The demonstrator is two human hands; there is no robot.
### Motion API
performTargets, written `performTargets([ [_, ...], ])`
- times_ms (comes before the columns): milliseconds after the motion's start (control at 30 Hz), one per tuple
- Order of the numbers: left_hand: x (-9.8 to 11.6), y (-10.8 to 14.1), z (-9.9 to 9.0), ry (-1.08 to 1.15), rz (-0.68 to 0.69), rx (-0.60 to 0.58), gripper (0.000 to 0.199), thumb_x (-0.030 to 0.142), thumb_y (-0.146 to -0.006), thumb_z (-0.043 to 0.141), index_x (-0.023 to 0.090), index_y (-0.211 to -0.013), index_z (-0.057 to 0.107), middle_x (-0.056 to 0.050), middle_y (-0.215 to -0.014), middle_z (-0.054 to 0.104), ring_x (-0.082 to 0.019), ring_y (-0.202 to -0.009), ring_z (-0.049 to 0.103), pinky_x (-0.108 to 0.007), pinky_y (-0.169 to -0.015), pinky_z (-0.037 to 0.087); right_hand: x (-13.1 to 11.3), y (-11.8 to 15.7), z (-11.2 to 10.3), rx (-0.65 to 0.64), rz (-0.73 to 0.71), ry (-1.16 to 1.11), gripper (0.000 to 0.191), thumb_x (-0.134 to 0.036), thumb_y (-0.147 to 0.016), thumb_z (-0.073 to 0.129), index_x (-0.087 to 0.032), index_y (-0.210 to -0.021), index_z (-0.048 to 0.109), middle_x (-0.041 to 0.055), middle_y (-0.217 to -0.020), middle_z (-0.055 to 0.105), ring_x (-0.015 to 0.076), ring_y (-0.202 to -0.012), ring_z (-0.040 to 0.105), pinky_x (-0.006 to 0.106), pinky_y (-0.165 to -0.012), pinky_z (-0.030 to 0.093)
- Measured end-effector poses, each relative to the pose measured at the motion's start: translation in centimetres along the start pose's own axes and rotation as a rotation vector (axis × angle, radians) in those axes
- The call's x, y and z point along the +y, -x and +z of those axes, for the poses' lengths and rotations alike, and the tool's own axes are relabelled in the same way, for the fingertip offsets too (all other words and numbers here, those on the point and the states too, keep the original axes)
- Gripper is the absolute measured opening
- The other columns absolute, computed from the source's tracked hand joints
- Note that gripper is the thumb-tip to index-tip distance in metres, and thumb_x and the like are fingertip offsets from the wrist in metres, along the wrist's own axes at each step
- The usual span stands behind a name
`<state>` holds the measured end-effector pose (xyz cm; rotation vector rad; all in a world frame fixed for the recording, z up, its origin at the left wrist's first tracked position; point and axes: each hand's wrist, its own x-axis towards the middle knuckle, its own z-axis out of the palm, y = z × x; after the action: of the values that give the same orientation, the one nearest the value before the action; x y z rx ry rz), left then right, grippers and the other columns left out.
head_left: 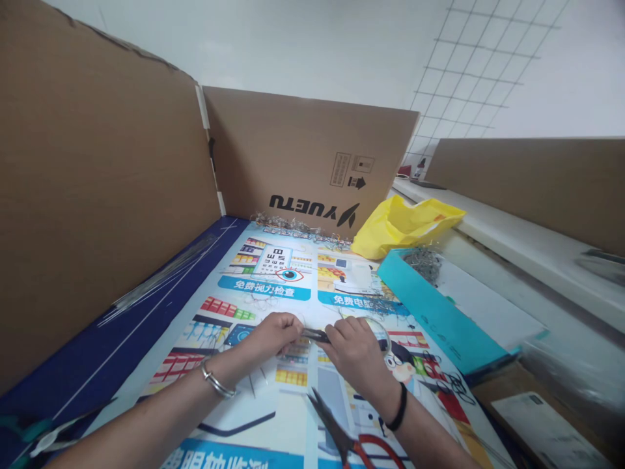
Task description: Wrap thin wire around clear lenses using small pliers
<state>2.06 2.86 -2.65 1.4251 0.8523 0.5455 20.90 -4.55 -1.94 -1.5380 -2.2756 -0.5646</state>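
My right hand (pixel 359 355) is wrapped round dark-handled pliers (pixel 316 335), whose metal jaws point left. At the jaw tips, my left hand (pixel 279 333) is closed in a pinch; what lies between its fingers is too small to make out, though thin wire shows nearby. Behind my right hand lies a pale ring (pixel 387 339), partly hidden by it. Scissors (pixel 336 423) with red handles rest between my forearms, their blades pointing away from me. Both hands are above a printed poster sheet (pixel 249 397) covering the table.
Cardboard panels (pixel 293 150) stand at the left and back. Long thin wires (pixel 161 280) lie along the left side. A yellow bag (pixel 395 225) and a turquoise box (pixel 434 319) holding a wire tangle (pixel 424 264) sit at right. Black wire loops (pixel 456 384) are scattered nearer.
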Motion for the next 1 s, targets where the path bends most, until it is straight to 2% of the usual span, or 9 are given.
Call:
performTargets([
  [400,-0.2,-0.1,-0.2,-0.047,0.001,-0.051,0.017,0.03,-0.075,0.052,0.017,-0.065,0.048,0.007,-0.045,0.043,-0.006,-0.039,0.035,-0.019,-0.041,0.026,0.0,-0.3,-1.2,-0.059,-0.087,0.152,0.019,-0.037,-0.083,0.058,-0.019,-0.083,0.055,0.0036,-0.073,0.051,0.0207,-0.073,0.042,0.035,-0.067,0.027],
  [700,0.8,0.4,-0.1,-0.067,0.026,-0.093,0.027,0.041,-0.077,0.05,0.018,-0.066,0.047,0.007,-0.047,0.041,-0.007,-0.042,0.034,-0.02,-0.044,0.026,-0.1,-0.3,-1.2,-0.053,-0.091,0.112,0.017,-0.036,-0.084,0.056,-0.02,-0.079,0.053,0.0028,-0.072,0.051,0.0208,-0.071,0.041,0.035,-0.066,0.026],
  [1000,1.5,0.8,-0.2,-0.104,0.049,-0.113,0.029,0.044,-0.079,0.049,0.018,-0.068,0.045,0.007,-0.051,0.041,-0.008,-0.046,0.036,-0.021,-0.047,0.029,0.0,-0.3,-1.0,-0.013,-0.081,0.091,0.019,-0.037,-0.084,0.055,-0.02,-0.077,0.053,0.003,-0.071,0.05,0.0203,-0.071,0.041,0.035,-0.066,0.026],
])
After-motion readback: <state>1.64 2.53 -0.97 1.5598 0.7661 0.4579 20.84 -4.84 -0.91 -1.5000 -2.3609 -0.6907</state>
